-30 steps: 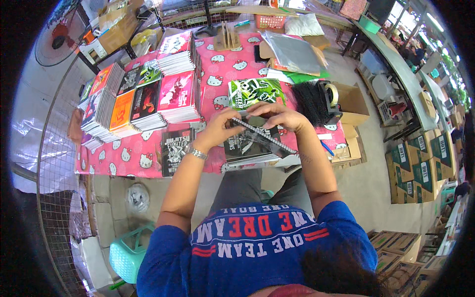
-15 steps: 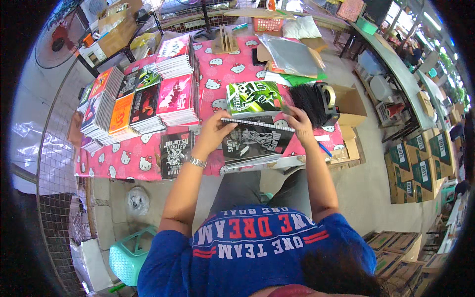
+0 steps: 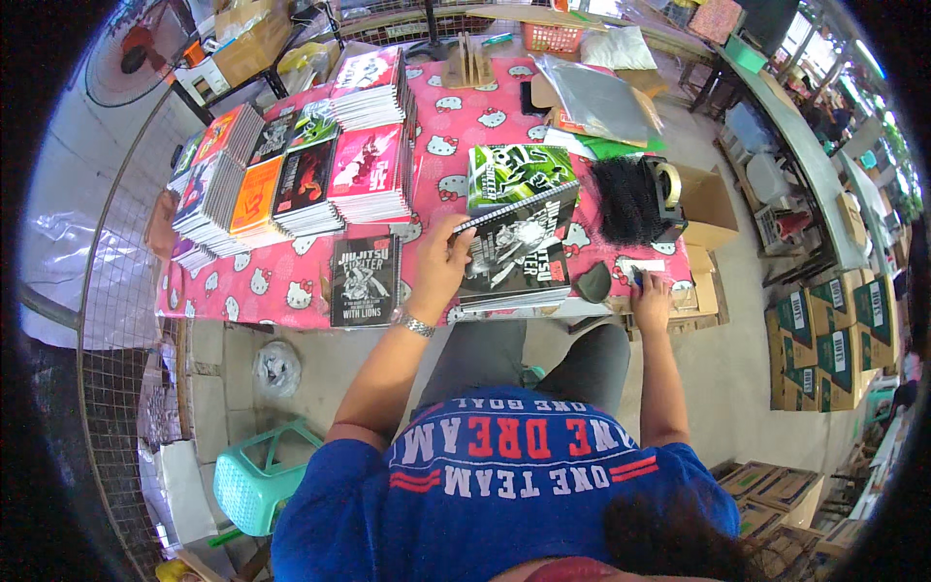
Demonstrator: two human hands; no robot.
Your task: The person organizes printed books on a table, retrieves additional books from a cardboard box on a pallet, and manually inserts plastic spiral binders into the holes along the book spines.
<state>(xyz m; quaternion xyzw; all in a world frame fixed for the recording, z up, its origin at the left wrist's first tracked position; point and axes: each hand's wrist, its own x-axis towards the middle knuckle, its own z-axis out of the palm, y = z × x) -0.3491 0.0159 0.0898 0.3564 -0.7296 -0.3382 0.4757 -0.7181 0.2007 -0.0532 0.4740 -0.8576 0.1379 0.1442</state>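
My left hand (image 3: 442, 267) is closed on the spiral edge of a black notebook (image 3: 529, 228), which is tilted up over a short stack of matching black notebooks (image 3: 514, 281). Beyond it lies a green-covered notebook (image 3: 519, 173), partly overlapped. At the right front edge of the table, my right hand (image 3: 651, 299) has its fingers closed round a blue pen (image 3: 637, 278), mostly hidden by them. White slips of paper (image 3: 645, 265) lie just past those fingers. Between the stack and my right hand is a small dark curved piece (image 3: 593, 281). Another black notebook (image 3: 365, 281) lies flat left of my left wrist.
Tall stacks of spiral notebooks (image 3: 364, 175) fill the left of the pink patterned tablecloth (image 3: 456, 126). On the right are a heap of black strips (image 3: 626, 199), a tape dispenser (image 3: 668, 194) and an open carton (image 3: 708, 209). A turquoise stool (image 3: 254, 485) stands at lower left.
My right hand has left the notebook and moved down right to the pen. The dark curved piece now lies on the table. My left hand keeps the notebook, now tilted more steeply.
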